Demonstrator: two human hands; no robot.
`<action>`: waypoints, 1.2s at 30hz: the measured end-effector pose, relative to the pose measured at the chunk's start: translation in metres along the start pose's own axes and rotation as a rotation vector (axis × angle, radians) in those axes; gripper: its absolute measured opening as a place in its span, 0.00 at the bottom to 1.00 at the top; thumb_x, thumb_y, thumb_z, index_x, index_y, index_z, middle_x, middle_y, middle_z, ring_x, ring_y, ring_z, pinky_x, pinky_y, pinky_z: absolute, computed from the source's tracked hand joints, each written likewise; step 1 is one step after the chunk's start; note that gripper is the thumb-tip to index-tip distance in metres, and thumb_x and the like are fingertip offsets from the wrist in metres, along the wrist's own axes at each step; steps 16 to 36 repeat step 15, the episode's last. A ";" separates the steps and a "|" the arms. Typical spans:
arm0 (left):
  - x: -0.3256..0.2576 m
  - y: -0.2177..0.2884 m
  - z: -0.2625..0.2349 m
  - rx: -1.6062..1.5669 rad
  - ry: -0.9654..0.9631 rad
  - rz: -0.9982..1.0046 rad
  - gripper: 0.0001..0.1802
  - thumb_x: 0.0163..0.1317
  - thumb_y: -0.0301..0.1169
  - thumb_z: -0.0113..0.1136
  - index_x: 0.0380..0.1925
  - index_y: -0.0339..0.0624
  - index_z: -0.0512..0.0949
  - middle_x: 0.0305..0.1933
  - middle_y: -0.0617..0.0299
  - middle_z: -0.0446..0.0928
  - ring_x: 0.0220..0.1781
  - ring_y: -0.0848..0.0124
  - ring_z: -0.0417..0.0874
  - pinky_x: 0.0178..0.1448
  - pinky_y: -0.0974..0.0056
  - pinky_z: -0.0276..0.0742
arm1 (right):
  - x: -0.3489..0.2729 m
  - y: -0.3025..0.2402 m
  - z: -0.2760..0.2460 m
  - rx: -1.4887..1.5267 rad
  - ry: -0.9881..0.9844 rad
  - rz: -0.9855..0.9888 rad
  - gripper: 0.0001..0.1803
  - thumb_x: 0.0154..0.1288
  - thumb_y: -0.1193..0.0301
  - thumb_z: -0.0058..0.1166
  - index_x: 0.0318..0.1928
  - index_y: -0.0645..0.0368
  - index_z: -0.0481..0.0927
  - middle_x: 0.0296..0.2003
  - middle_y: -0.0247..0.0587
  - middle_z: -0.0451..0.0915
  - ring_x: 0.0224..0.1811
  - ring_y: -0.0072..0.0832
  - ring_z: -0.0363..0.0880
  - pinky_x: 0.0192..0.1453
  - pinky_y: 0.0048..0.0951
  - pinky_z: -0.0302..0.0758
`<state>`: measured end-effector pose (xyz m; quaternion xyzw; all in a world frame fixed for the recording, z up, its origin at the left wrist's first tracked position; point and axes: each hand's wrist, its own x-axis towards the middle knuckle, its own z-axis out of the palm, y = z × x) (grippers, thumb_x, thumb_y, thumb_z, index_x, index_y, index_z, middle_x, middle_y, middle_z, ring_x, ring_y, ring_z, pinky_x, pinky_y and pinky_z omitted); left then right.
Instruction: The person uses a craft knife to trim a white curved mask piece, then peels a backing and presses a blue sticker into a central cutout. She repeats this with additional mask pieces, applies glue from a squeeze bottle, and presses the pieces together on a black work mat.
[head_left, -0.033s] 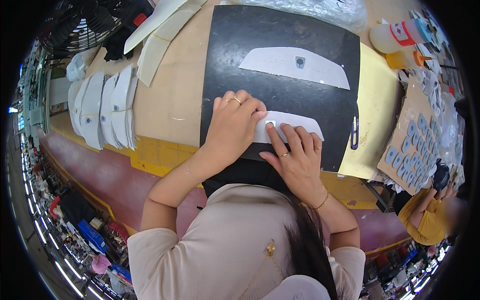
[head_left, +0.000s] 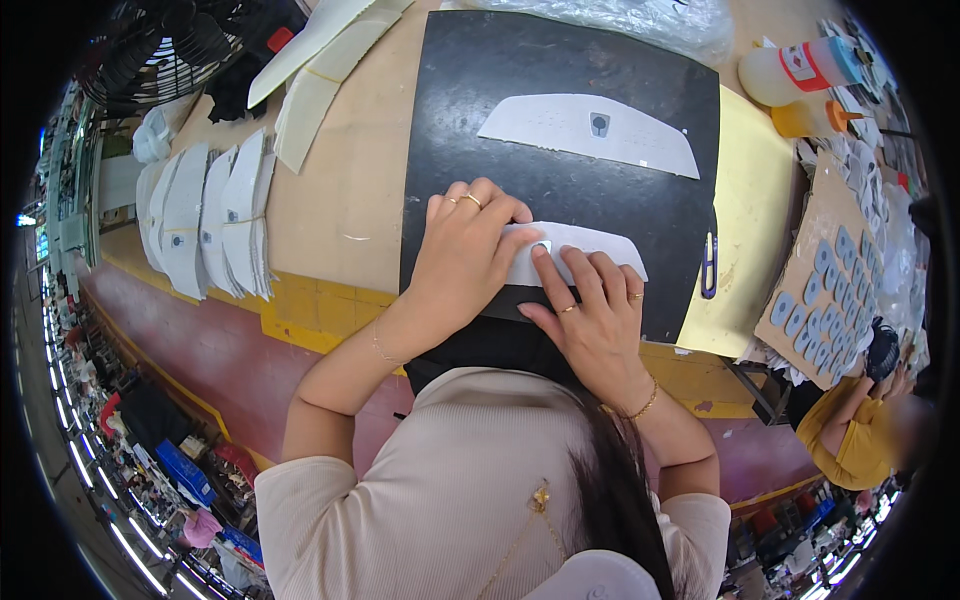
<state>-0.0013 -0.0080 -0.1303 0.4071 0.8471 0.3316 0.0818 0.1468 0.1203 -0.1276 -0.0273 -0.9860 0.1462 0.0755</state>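
Note:
A black mat [head_left: 560, 60] lies on the tan table in front of me. Near its front edge lies a white curved flat piece [head_left: 600, 245] with a small dark patch [head_left: 541, 246] on it. My left hand [head_left: 465, 255] curls over the piece's left end and presses it down. My right hand [head_left: 595, 315] rests on its lower edge with fingers spread, the index fingertip right by the patch. A second white curved piece [head_left: 590, 130] with a grey patch lies untouched farther back on the mat.
Stacks of white pieces [head_left: 215, 215] stand at the left, a fan [head_left: 165, 50] behind them. A yellow sheet [head_left: 745, 220], a card of grey-blue patches [head_left: 825, 290] and bottles [head_left: 800, 70] are at the right. Another person's yellow sleeve [head_left: 850, 430] shows at the lower right.

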 end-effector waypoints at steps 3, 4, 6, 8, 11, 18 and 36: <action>0.002 -0.001 0.002 0.004 0.008 -0.020 0.08 0.62 0.35 0.67 0.32 0.46 0.78 0.37 0.60 0.73 0.43 0.59 0.71 0.47 0.55 0.60 | 0.002 0.001 0.001 -0.010 0.010 -0.003 0.34 0.61 0.52 0.65 0.66 0.48 0.77 0.57 0.37 0.74 0.59 0.36 0.70 0.62 0.44 0.63; 0.004 0.000 0.003 0.027 0.004 -0.034 0.09 0.62 0.36 0.67 0.33 0.46 0.78 0.38 0.60 0.73 0.43 0.59 0.71 0.47 0.56 0.60 | 0.003 0.001 0.003 -0.008 0.018 -0.007 0.34 0.61 0.52 0.65 0.66 0.48 0.77 0.58 0.37 0.74 0.59 0.36 0.70 0.62 0.44 0.63; 0.006 0.004 0.003 0.035 -0.026 -0.096 0.09 0.62 0.36 0.68 0.33 0.46 0.78 0.38 0.61 0.73 0.44 0.59 0.71 0.49 0.56 0.60 | 0.001 0.002 0.004 -0.003 0.024 -0.004 0.34 0.61 0.53 0.65 0.66 0.48 0.76 0.58 0.38 0.73 0.59 0.37 0.70 0.62 0.44 0.63; 0.007 0.007 0.004 0.033 -0.041 -0.136 0.09 0.61 0.36 0.68 0.34 0.46 0.79 0.39 0.61 0.73 0.44 0.60 0.71 0.50 0.57 0.60 | 0.002 0.001 0.005 0.006 0.037 -0.010 0.34 0.60 0.55 0.66 0.67 0.49 0.76 0.59 0.39 0.73 0.59 0.37 0.70 0.63 0.44 0.63; 0.008 0.003 0.006 -0.023 -0.022 -0.133 0.11 0.61 0.36 0.69 0.36 0.46 0.78 0.39 0.60 0.74 0.45 0.60 0.72 0.50 0.57 0.60 | -0.002 0.001 0.009 0.023 0.037 0.008 0.35 0.60 0.57 0.67 0.68 0.49 0.75 0.61 0.40 0.72 0.61 0.39 0.70 0.64 0.45 0.63; -0.012 -0.019 0.004 -0.241 0.115 -0.052 0.15 0.60 0.36 0.69 0.46 0.47 0.80 0.45 0.59 0.77 0.54 0.59 0.75 0.56 0.52 0.63 | -0.013 0.003 0.005 0.138 -0.012 0.037 0.38 0.60 0.56 0.67 0.69 0.52 0.73 0.70 0.45 0.67 0.69 0.43 0.67 0.74 0.46 0.60; -0.012 -0.019 0.004 -0.241 0.115 -0.052 0.15 0.60 0.36 0.69 0.46 0.47 0.80 0.45 0.59 0.77 0.54 0.59 0.75 0.56 0.52 0.63 | -0.013 0.003 0.005 0.138 -0.012 0.037 0.38 0.60 0.56 0.67 0.69 0.52 0.73 0.70 0.45 0.67 0.69 0.43 0.67 0.74 0.46 0.60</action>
